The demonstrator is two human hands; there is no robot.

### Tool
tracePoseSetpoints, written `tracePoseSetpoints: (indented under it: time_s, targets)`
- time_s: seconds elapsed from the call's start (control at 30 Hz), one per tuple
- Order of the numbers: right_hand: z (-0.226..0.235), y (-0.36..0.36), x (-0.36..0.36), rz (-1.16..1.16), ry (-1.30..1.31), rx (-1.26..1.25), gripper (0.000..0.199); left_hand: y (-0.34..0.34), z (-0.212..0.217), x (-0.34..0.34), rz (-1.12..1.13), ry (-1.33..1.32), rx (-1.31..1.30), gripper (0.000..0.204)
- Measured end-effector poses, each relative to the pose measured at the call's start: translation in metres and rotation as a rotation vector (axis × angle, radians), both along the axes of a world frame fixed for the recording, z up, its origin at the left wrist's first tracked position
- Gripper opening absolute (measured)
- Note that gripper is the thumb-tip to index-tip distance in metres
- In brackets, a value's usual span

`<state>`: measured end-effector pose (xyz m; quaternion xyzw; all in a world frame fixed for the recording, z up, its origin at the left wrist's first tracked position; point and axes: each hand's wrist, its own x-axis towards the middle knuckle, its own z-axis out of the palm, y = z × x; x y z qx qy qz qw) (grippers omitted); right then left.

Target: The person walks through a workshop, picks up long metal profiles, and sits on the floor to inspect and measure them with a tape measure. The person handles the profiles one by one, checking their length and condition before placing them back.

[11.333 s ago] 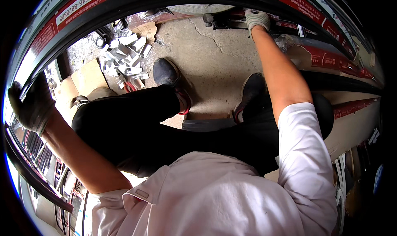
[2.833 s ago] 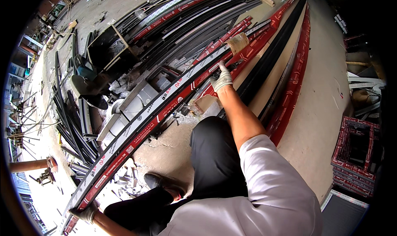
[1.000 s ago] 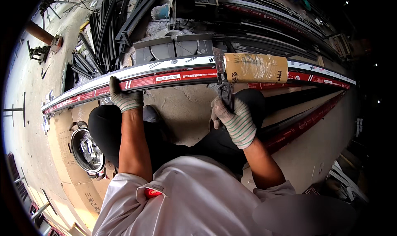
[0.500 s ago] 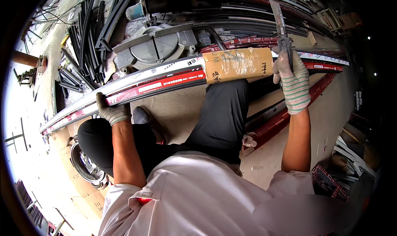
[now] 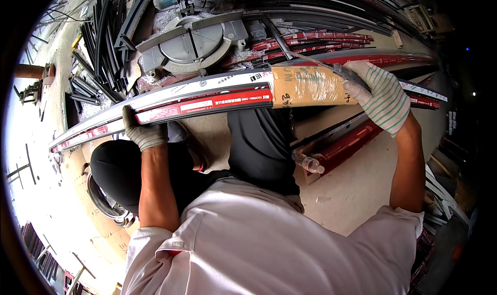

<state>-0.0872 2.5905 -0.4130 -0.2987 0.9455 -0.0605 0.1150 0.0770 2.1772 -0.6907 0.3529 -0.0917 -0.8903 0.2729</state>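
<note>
A long bundle of window-type profiles, covered with white and red printed film, lies across in front of me. Brown cardboard under clear tape wraps its right part. My gloved left hand grips the bundle's near side further left, thumb on top. In my gloved right hand is a knife with a dark handle, its long thin blade pointing left along the far edge of the cardboard. Whether the blade touches the cardboard, I cannot tell.
Beyond the bundle stands a grey mitre saw. Black profile offcuts pile up to its left, and red-filmed profiles lie to its right. A clear plastic bottle lies near my leg, beside a red-wrapped profile.
My right hand has swung right and tipped the knife from upright to nearly flat, blade leftward. The bundle has shifted slightly right; my left hand still grips it.
</note>
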Motion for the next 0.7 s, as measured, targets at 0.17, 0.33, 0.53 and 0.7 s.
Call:
tracePoseSetpoints:
  time_s: [0.17,0.33,0.53,0.7]
  targets:
    - [0.0,-0.032,-0.008,0.137,-0.155,0.207,0.038,-0.007,-0.012,0.002,0.016,0.06,0.029,0.048]
    - [-0.004,-0.051,-0.008,0.177,-0.202,0.385,0.039,-0.004,-0.012,-0.001,0.037,0.001,-0.036,0.044]
    - [-0.004,-0.063,-0.012,0.284,-0.164,0.46,0.038,-0.004,-0.019,-0.001,0.053,0.006,-0.025,0.048]
    - [-0.006,-0.074,-0.015,0.321,-0.148,0.544,0.042,-0.005,-0.021,0.002,0.033,-0.003,-0.041,0.052]
